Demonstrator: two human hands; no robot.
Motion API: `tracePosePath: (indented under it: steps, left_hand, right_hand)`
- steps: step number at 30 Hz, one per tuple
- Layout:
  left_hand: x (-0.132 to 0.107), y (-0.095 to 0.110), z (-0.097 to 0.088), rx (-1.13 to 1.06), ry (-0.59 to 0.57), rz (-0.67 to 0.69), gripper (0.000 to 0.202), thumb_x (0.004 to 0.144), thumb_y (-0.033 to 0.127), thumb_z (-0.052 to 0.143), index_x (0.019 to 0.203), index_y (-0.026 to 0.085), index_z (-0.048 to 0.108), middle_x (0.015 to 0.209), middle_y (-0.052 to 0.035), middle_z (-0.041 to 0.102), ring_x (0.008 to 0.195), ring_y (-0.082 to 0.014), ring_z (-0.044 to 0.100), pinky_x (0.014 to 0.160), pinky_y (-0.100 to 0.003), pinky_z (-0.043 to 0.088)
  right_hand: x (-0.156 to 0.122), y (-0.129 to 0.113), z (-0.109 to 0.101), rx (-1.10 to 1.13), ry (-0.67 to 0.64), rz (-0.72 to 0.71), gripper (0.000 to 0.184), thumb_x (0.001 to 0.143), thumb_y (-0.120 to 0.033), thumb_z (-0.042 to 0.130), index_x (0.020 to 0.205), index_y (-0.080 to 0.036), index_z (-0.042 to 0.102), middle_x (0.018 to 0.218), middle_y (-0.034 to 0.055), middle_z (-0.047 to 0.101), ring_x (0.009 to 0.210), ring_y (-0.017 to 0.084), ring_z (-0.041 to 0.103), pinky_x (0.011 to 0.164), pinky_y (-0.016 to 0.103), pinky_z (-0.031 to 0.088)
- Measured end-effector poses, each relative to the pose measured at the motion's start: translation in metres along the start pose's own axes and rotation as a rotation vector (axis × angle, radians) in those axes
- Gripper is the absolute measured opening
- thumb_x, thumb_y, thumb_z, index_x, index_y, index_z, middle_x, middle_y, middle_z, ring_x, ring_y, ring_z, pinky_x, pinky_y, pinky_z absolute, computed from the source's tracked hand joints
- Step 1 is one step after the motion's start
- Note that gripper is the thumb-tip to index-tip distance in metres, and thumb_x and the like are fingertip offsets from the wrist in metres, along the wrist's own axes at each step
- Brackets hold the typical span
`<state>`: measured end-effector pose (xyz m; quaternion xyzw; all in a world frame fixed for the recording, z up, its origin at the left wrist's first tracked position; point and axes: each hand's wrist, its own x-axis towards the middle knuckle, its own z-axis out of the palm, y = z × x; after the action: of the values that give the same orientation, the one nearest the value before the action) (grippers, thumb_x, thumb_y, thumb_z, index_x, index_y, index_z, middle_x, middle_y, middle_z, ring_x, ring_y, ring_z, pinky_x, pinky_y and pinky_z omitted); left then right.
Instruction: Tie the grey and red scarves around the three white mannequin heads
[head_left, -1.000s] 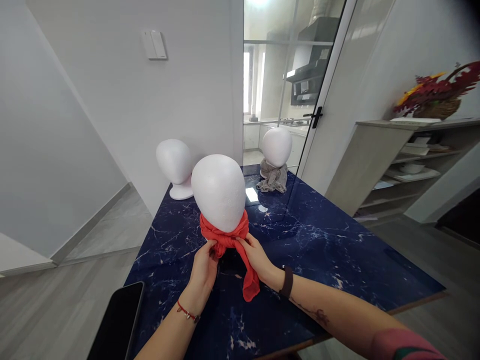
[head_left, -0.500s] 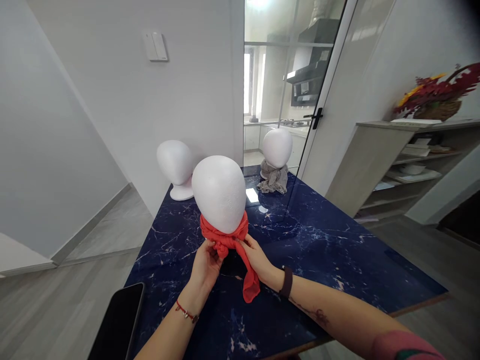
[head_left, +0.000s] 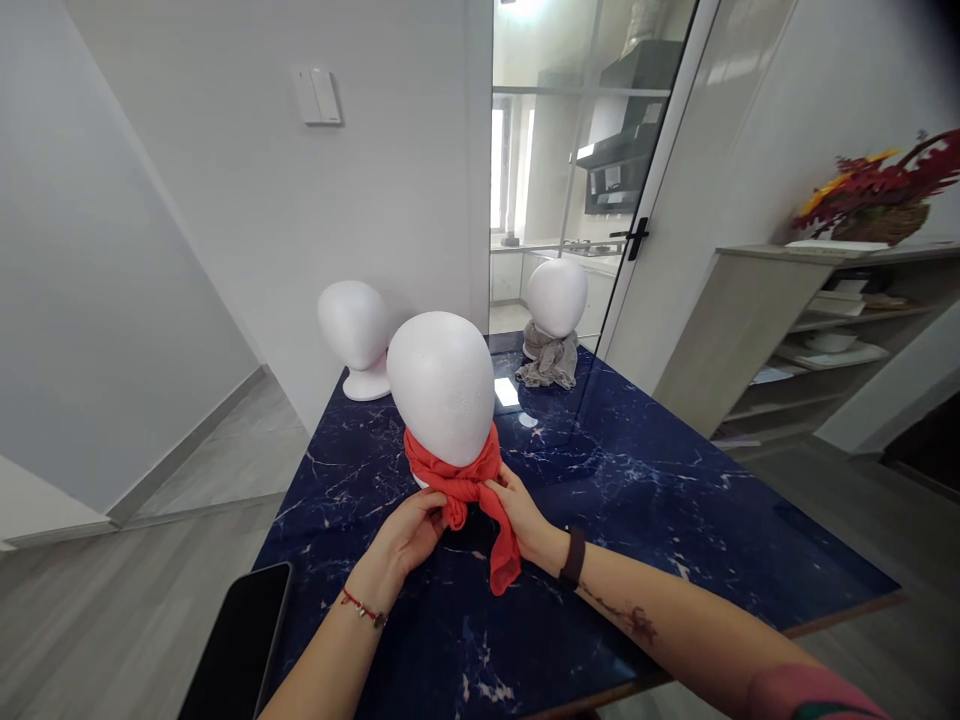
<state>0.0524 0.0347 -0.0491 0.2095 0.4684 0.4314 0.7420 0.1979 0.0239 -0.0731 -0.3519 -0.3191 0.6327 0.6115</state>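
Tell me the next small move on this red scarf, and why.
Probably draw the two ends gently apart to snug the knot. The left hand and right hand pinch the red scarf beside it, under the foam head, and it looks loose.

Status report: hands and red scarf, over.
Left hand and right hand both grip red scarf at its knot. Scarf tied round foam head neck, one tail hanging. Phone at table edge, apart.

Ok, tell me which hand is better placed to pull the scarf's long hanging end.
Right, probably. The right hand holds the scarf beside the knot, with the long end hanging against it. The left hand is across the knot, at the short end.
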Motion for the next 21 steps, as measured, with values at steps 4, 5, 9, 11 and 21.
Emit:
tracePosePath:
  steps: [4,5,9,11,21]
  left_hand:
    - [0.001,0.003,-0.005,0.100,-0.087,-0.002,0.021,0.062,-0.008,0.052,0.070,0.008,0.063,0.066,-0.0069,0.066,0.055,-0.0126,0.059,0.058,-0.024,0.049]
    - [0.001,0.004,-0.006,0.176,-0.097,0.013,0.020,0.062,-0.005,0.054,0.073,0.009,0.063,0.067,-0.0063,0.066,0.056,-0.0125,0.059,0.059,-0.025,0.048]
    - [0.004,0.009,-0.012,0.607,-0.057,0.115,0.001,0.069,0.013,0.059,0.069,0.013,0.060,0.046,0.0049,0.049,0.040,-0.0064,0.040,0.047,-0.021,0.036]
    - [0.006,0.012,-0.017,0.734,-0.053,0.123,0.012,0.067,0.020,0.063,0.059,0.014,0.056,0.038,0.0086,0.037,0.035,-0.0052,0.029,0.042,-0.022,0.026]
    - [-0.001,0.045,-0.045,1.625,0.421,0.442,0.029,0.073,0.043,0.059,0.058,0.018,0.058,0.060,-0.0044,0.059,0.059,-0.0182,0.053,0.054,-0.027,0.028]
  right_hand:
    - [0.000,0.000,0.001,-0.023,0.026,-0.017,0.029,0.063,-0.020,0.065,0.092,-0.021,0.062,0.091,-0.0007,0.067,0.080,0.013,0.058,0.081,0.028,0.044]
    - [-0.001,0.000,0.001,-0.020,0.028,-0.013,0.028,0.064,-0.020,0.064,0.092,-0.021,0.062,0.090,-0.0010,0.067,0.079,0.013,0.058,0.080,0.027,0.044]
    - [0.000,0.000,0.001,-0.001,0.047,0.003,0.030,0.063,-0.019,0.062,0.094,-0.020,0.061,0.090,-0.0010,0.067,0.077,0.013,0.058,0.078,0.027,0.045]
    - [0.000,0.000,0.001,0.011,0.055,0.013,0.031,0.063,-0.019,0.062,0.094,-0.019,0.060,0.088,-0.0010,0.067,0.075,0.013,0.058,0.076,0.027,0.045]
    - [0.000,-0.002,0.002,0.025,0.053,0.023,0.031,0.061,-0.016,0.058,0.091,-0.019,0.060,0.083,-0.0015,0.067,0.069,0.012,0.057,0.070,0.025,0.046]
